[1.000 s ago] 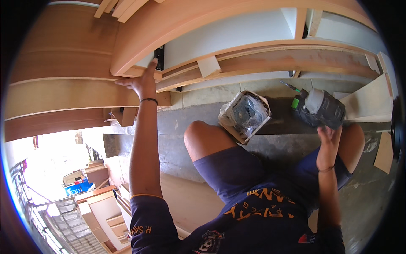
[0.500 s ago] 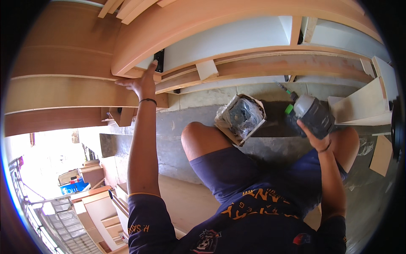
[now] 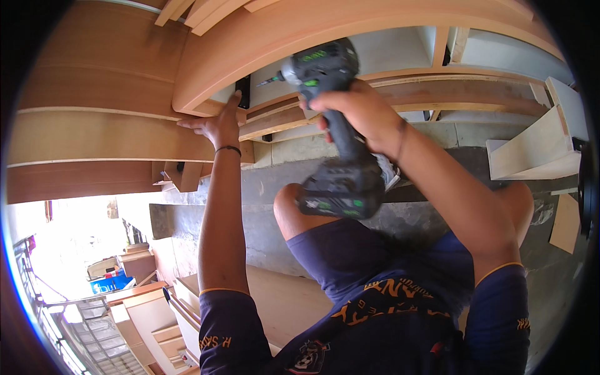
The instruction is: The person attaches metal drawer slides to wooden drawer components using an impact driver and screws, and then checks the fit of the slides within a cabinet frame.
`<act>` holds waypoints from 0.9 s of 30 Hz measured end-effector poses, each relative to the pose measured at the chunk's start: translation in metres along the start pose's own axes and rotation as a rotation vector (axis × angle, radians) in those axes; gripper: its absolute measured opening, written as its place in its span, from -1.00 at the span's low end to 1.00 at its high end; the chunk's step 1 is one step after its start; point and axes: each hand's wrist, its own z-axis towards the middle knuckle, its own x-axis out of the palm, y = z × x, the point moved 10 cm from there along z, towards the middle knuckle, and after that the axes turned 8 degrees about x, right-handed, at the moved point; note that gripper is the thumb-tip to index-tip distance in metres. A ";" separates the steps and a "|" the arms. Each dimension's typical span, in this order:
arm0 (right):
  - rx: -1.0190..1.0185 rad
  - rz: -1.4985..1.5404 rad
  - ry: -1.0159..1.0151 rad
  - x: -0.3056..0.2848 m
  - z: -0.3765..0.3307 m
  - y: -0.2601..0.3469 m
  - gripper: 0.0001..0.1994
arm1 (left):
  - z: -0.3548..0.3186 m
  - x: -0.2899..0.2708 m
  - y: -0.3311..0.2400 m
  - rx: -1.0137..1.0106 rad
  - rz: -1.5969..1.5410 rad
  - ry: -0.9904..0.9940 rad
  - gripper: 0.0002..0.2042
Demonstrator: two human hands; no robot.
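Note:
A black and green cordless drill (image 3: 325,69) is gripped by its handle in my right hand (image 3: 362,112). Its thin bit points left, a short distance from a small black metal bracket (image 3: 244,92) set inside the frame of the wooden cabinet (image 3: 206,87). Against that bracket rests the thumb of my left hand (image 3: 219,129). The other fingers of that hand spread left, flat along the wood beneath the frame's corner. What lies behind the bracket is hidden.
Mostly behind the drill sits a box with clear plastic (image 3: 389,172). A pale wooden drawer-like piece (image 3: 537,147) stands at the right, with a loose board (image 3: 564,224) below it. Stacked panels (image 3: 147,312) fill the lower left.
My right hand has brought the drill from the right, above my knee, up and left to the cabinet. The left hand keeps its place at the bracket. The drill now covers most of the box.

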 end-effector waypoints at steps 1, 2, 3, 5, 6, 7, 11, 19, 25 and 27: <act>0.043 0.032 0.005 0.006 0.012 -0.003 -0.82 | 0.000 -0.001 0.002 0.003 0.008 -0.005 0.44; 0.065 0.065 -0.017 0.011 0.020 -0.003 -0.84 | 0.002 -0.003 0.004 0.005 0.015 -0.009 0.44; 0.142 0.082 -0.044 0.014 0.032 -0.009 -0.85 | 0.004 -0.004 0.007 0.007 0.023 -0.014 0.44; 0.220 0.172 -0.007 0.022 0.048 -0.020 -0.87 | 0.007 -0.005 0.011 0.041 0.057 -0.013 0.44; 0.216 0.226 0.006 0.026 0.055 -0.023 -0.87 | 0.009 -0.006 0.011 0.057 0.055 -0.015 0.44; 0.212 0.279 0.017 0.029 0.060 -0.026 -0.88 | 0.009 -0.004 0.011 0.074 0.052 -0.017 0.44; 0.241 0.247 -0.061 0.028 0.067 -0.035 -0.88 | 0.007 -0.002 0.010 0.065 0.028 -0.012 0.43; 0.257 0.228 -0.062 0.036 0.077 -0.039 -0.87 | 0.009 0.001 0.012 0.055 0.029 0.000 0.39; 0.251 0.207 -0.073 0.035 0.080 -0.039 -0.88 | 0.007 0.003 0.010 0.053 -0.046 0.026 0.40; 0.247 0.221 -0.067 0.036 0.081 -0.039 -0.88 | 0.006 0.003 0.009 0.048 -0.052 0.032 0.40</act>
